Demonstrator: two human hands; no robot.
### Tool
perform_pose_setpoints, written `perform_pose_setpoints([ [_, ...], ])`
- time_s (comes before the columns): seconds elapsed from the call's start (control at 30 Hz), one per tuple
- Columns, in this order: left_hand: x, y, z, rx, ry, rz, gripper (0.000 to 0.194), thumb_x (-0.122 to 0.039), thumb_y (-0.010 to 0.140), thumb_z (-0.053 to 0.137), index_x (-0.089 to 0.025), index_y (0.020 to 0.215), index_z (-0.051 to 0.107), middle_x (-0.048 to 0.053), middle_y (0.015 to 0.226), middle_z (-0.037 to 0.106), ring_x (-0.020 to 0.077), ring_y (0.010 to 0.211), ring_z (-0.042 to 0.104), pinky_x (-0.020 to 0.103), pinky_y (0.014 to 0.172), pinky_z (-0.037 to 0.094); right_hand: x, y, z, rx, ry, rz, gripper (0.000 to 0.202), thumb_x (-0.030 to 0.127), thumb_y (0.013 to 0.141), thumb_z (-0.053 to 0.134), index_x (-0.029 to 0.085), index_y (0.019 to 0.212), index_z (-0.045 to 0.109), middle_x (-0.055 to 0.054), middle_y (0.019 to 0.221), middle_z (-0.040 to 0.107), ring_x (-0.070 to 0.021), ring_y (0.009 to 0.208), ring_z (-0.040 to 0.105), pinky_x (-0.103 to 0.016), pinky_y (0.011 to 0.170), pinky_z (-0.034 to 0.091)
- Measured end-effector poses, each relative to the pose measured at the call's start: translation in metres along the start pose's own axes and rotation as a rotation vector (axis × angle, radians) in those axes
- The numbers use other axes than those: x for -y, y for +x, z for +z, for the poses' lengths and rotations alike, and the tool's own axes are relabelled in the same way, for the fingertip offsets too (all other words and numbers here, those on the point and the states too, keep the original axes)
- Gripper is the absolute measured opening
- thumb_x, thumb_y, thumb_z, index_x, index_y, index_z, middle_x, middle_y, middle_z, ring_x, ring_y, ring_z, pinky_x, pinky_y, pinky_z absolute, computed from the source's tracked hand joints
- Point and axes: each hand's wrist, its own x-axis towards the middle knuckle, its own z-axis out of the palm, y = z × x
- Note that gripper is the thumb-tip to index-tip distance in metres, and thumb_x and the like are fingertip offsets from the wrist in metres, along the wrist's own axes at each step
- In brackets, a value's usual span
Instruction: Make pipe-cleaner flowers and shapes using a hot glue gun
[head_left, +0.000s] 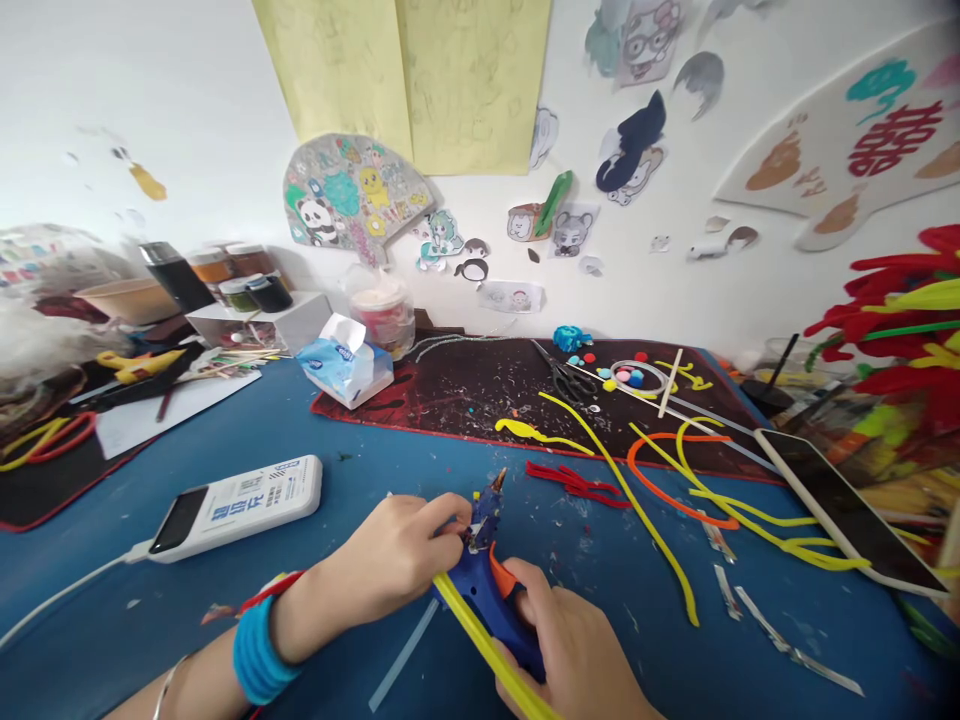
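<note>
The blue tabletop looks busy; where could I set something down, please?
Mostly bare between the power bank, tissue packet and left hand. It is crowded right of the glue gun, with yellow pipe cleaners and the white-edged tablet.

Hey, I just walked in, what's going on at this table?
A person's right hand holds a blue glue gun by its orange trigger. The left hand is pinched close behind the nozzle, and a yellow fuzzy strip runs across the gun. Loose yellow strips and a red bundle lie beyond.
</note>
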Motion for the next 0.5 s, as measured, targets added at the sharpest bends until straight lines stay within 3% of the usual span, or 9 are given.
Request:
perform_pose_setpoints([
  [0.33,-0.003,-0.001,0.0,0.027,-0.059,-0.012,0.023,-0.008,0.083,0.038,-0.015,0.063,0.046,0.008,0.089,0.057,0.0097,0.057,0.05,0.022,0.053,0.04,0.003,0.006,-0.011,0.002,0.06,0.009,0.036,0.023,0.082,0.037,0.011,0.116,0.031,0.001,0.06,0.058,-0.0163,0.052,0.061,-0.024,0.048,0.043],
  [0.5,-0.004,0.0,-0.005,-0.086,-0.024,0.032,0.027,-0.01,0.085,0.038,-0.016,0.061,0.046,0.008,0.089,0.058,0.0094,0.054,0.047,0.024,0.052,0.039,0.001,0.006,-0.011,0.001,0.092,0.001,0.041,0.021,0.08,0.037,0.011,0.119,0.028,-0.001,0.066,0.061,-0.0165,0.054,0.061,-0.025,0.05,0.045],
])
